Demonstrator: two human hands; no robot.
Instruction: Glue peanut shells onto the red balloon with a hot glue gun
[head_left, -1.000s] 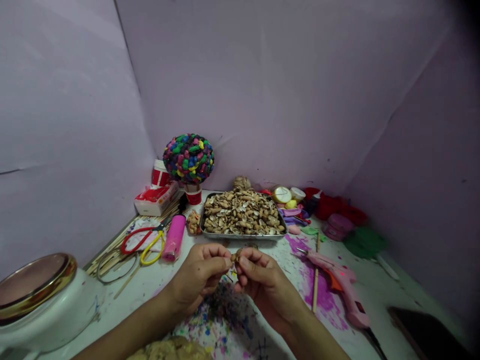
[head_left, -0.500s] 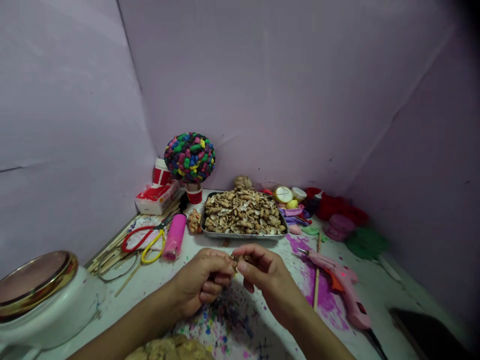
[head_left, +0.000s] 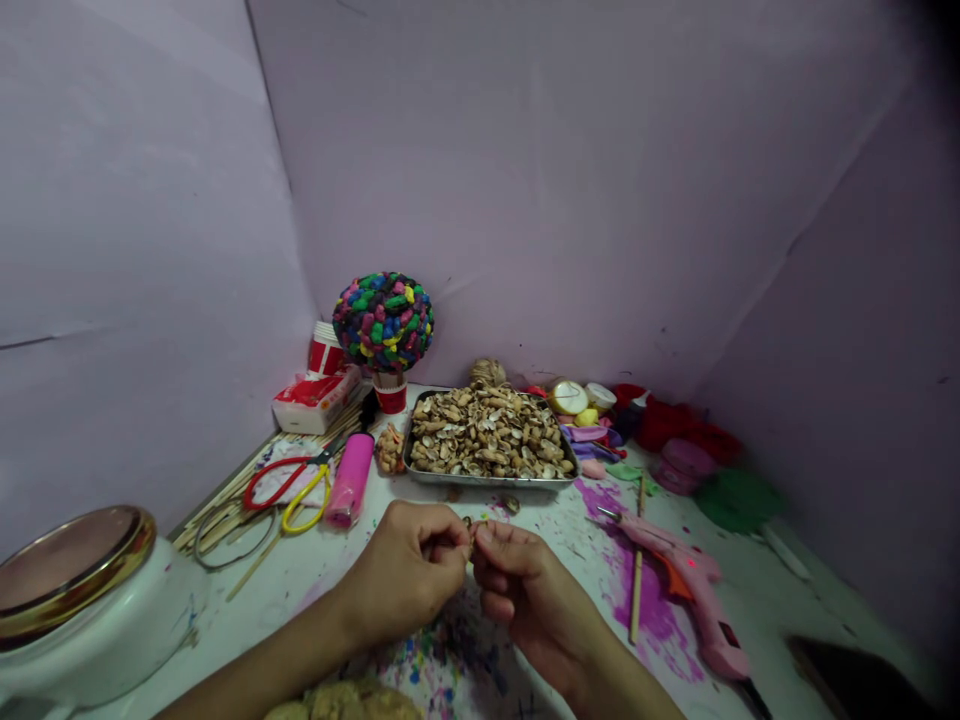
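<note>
My left hand (head_left: 412, 565) and my right hand (head_left: 525, 590) meet over the paint-flecked table, fingertips nearly touching. Both are closed in a pinch on a small brown peanut shell (head_left: 471, 532), mostly hidden by the fingers. Just beyond them a loose shell piece (head_left: 510, 504) lies on the table. A metal tray (head_left: 491, 483) heaped with peanut shells (head_left: 487, 435) stands behind that. Below my left forearm, a rounded tan, shell-covered form (head_left: 345, 702) shows at the bottom edge.
On the right lies a pink glue gun (head_left: 701, 590) beside a wooden stick (head_left: 637, 570). To the left are scissors (head_left: 300, 490), a pink roll (head_left: 351, 480) and a white pot (head_left: 112, 610). A multicoloured ball (head_left: 384, 322) on a paper cup (head_left: 390, 395) stands behind.
My right hand's fingers have closed in, and both hands now pinch the shell more tightly together. A loose shell piece now lies on the table before the tray.
</note>
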